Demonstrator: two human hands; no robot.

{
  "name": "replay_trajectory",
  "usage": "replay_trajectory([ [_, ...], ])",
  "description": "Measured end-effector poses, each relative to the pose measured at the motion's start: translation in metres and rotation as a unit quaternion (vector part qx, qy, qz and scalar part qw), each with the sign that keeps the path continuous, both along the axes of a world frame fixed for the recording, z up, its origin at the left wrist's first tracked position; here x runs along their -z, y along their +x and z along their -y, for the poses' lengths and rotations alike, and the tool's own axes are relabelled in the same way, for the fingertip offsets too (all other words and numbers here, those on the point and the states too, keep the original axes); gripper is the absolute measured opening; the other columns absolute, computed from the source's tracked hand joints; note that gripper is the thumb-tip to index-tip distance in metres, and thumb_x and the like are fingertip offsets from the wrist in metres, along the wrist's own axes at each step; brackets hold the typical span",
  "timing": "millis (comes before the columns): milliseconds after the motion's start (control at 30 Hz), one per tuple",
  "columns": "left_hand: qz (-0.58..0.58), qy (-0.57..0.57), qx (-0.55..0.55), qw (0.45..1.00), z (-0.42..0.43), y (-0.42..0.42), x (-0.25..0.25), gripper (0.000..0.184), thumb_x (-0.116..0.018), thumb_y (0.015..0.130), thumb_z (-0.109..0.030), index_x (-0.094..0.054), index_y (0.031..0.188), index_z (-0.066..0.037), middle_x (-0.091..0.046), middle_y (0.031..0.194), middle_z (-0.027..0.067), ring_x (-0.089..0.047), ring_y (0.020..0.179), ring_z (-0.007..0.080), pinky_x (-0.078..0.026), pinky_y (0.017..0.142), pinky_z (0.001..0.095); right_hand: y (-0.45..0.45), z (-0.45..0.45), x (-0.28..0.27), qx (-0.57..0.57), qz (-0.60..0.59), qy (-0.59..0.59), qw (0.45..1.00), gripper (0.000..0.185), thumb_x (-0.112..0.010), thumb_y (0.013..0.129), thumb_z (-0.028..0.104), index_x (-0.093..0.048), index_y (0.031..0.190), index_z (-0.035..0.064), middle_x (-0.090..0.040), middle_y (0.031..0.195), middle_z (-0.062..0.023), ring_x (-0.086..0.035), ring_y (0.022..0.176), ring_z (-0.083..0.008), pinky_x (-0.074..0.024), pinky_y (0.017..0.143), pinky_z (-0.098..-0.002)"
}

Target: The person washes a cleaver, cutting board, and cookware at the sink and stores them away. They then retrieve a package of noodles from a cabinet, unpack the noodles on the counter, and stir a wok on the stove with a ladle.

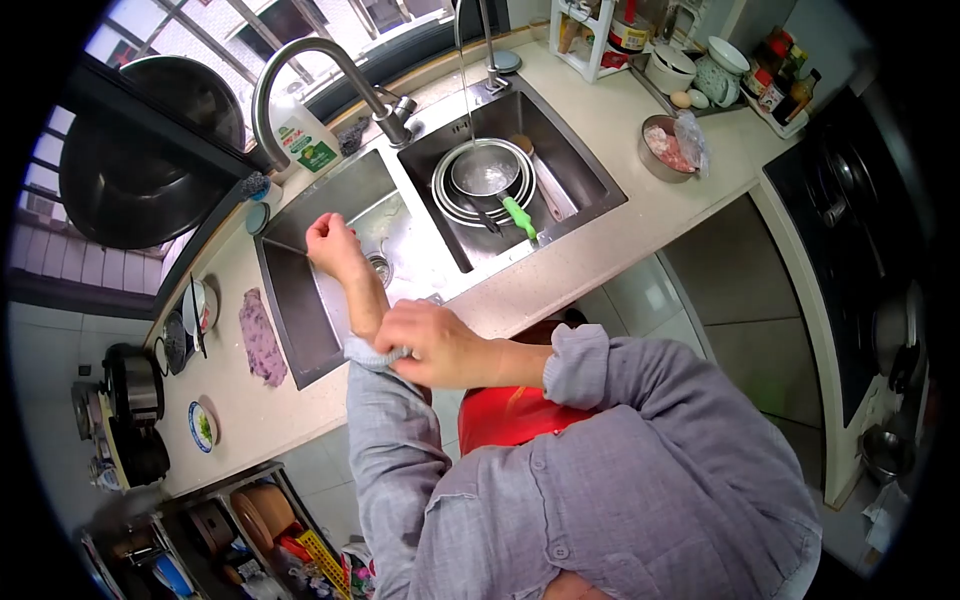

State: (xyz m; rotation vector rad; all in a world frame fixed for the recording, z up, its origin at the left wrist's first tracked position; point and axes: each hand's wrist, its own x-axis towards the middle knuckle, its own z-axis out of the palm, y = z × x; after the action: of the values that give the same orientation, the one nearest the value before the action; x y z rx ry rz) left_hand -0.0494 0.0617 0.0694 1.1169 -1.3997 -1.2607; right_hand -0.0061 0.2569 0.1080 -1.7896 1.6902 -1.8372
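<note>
My left hand [336,247] is curled into a loose fist above the left sink basin [300,300], with nothing visible in it. Across my body, my right hand [430,345] grips the rolled cuff of my left grey sleeve [366,352] at the forearm. In the right basin, a small strainer or pan with a green handle [518,216] rests on nested metal bowls [447,205]. A thin stream of water runs down into it from the slim tap [492,75]. Beside the bowls lies a long-handled utensil [555,190].
A large curved faucet [330,50] arches over the left basin. On the counter are a purple cloth [262,338], a small dish with greens [203,427], a metal bowl of raw meat [660,160] and a white detergent bottle [305,138]. The stove [830,200] is at right.
</note>
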Motion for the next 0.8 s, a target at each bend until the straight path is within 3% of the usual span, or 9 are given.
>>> replay_trajectory([
  [67, 0.030, -0.009, -0.008, 0.999, -0.001, -0.004, 0.012, 0.014, -0.058, 0.075, -0.009, -0.056, 0.087, -0.001, -0.057, 0.076, 0.0044, -0.052, 0.054, 0.0105, -0.040, 0.043, 0.0225, 0.002, -0.002, -0.001, 0.003, -0.110, -0.046, 0.993, 0.017, -0.058, 0.059, 0.003, -0.054, 0.075, 0.0062, -0.051, 0.077, -0.0042, -0.050, 0.074, -0.0211, -0.0409, 0.061, -0.0321],
  [133, -0.050, 0.143, 0.002, 0.988, -0.005, -0.004, 0.008, 0.016, -0.059, 0.076, -0.011, -0.053, 0.088, -0.001, -0.056, 0.073, 0.0060, -0.054, 0.055, 0.0151, -0.042, 0.045, 0.0237, 0.006, -0.009, -0.002, -0.011, -0.199, -0.044, 0.979, 0.017, -0.057, 0.056, 0.003, -0.053, 0.073, 0.0071, -0.050, 0.075, -0.0037, -0.050, 0.073, -0.0216, -0.0399, 0.059, -0.0318],
  [267, -0.275, 0.426, 0.023, 0.862, 0.017, 0.015, 0.014, 0.013, -0.056, 0.079, -0.009, -0.049, 0.086, -0.001, -0.054, 0.072, 0.0111, -0.056, 0.062, 0.0232, -0.047, 0.051, 0.0288, 0.008, -0.023, 0.005, -0.007, -0.164, -0.063, 0.984, 0.019, -0.058, 0.060, 0.003, -0.056, 0.079, 0.0058, -0.051, 0.078, -0.0041, -0.051, 0.080, -0.0245, -0.0436, 0.066, -0.0329],
  [400, -0.371, 0.498, 0.013, 0.784, 0.044, 0.021, 0.011, 0.008, -0.048, 0.081, -0.011, -0.049, 0.081, -0.004, -0.053, 0.068, 0.0099, -0.056, 0.063, 0.0222, -0.047, 0.051, 0.0309, 0.010, -0.029, 0.005, -0.028, 0.096, -0.022, 0.995, 0.011, -0.058, 0.076, 0.009, -0.056, 0.086, 0.0038, -0.052, 0.081, -0.0058, -0.053, 0.072, -0.0189, -0.0449, 0.062, -0.0290],
  [467, -0.405, 0.504, 0.012, 0.763, 0.043, 0.022, -0.005, 0.007, -0.047, 0.081, -0.010, -0.050, 0.080, -0.004, -0.054, 0.068, 0.0101, -0.056, 0.064, 0.0226, -0.046, 0.053, 0.0315, 0.010, -0.023, 0.006, -0.086, 0.366, 0.095, 0.922, 0.014, -0.058, 0.082, 0.016, -0.054, 0.087, 0.0029, -0.052, 0.085, -0.0072, -0.053, 0.068, -0.0161, -0.0446, 0.059, -0.0281],
  [500, -0.416, 0.520, 0.003, 0.746, 0.041, 0.019, -0.012, 0.008, -0.046, 0.081, -0.009, -0.051, 0.078, -0.004, -0.055, 0.070, 0.0096, -0.055, 0.064, 0.0221, -0.043, 0.053, 0.0306, -0.004, -0.015, 0.001, -0.143, 0.527, 0.164, 0.821, 0.034, -0.061, 0.083, 0.025, -0.047, 0.104, 0.0023, -0.051, 0.095, -0.0094, -0.053, 0.063, -0.0131, -0.0454, 0.057, -0.0254],
  [600, -0.462, 0.552, 0.057, 0.692, 0.028, 0.011, -0.025, 0.008, -0.047, 0.081, -0.010, -0.051, 0.077, -0.004, -0.055, 0.070, 0.0084, -0.054, 0.065, 0.0211, -0.041, 0.054, 0.0295, -0.024, 0.005, -0.012, -0.059, 0.548, 0.191, 0.812, 0.068, -0.065, 0.079, 0.031, -0.027, 0.127, 0.0016, -0.048, 0.108, -0.0143, -0.056, 0.078, -0.0159, -0.0474, 0.067, -0.0276],
  [700, -0.500, 0.574, 0.070, 0.644, 0.012, 0.004, -0.041, 0.009, -0.048, 0.082, -0.012, -0.051, 0.077, -0.005, -0.054, 0.069, 0.0051, -0.053, 0.065, 0.0193, -0.040, 0.055, 0.0295, -0.022, 0.022, -0.006, -0.070, 0.569, 0.044, 0.818, 0.087, -0.064, 0.079, 0.037, -0.008, 0.135, 0.0007, -0.040, 0.122, -0.0157, -0.050, 0.103, -0.0169, -0.0432, 0.082, -0.0296],
  [800, -0.512, 0.543, 0.109, 0.657, -0.002, -0.002, -0.038, 0.012, -0.048, 0.083, -0.015, -0.051, 0.077, -0.006, -0.053, 0.069, 0.0038, -0.052, 0.065, 0.0184, -0.040, 0.054, 0.0292, -0.022, 0.022, -0.012, -0.228, 0.655, 0.015, 0.720, 0.096, -0.068, 0.076, 0.037, -0.003, 0.137, 0.0021, -0.031, 0.131, -0.0168, -0.037, 0.118, -0.0204, -0.0348, 0.094, -0.0315],
])
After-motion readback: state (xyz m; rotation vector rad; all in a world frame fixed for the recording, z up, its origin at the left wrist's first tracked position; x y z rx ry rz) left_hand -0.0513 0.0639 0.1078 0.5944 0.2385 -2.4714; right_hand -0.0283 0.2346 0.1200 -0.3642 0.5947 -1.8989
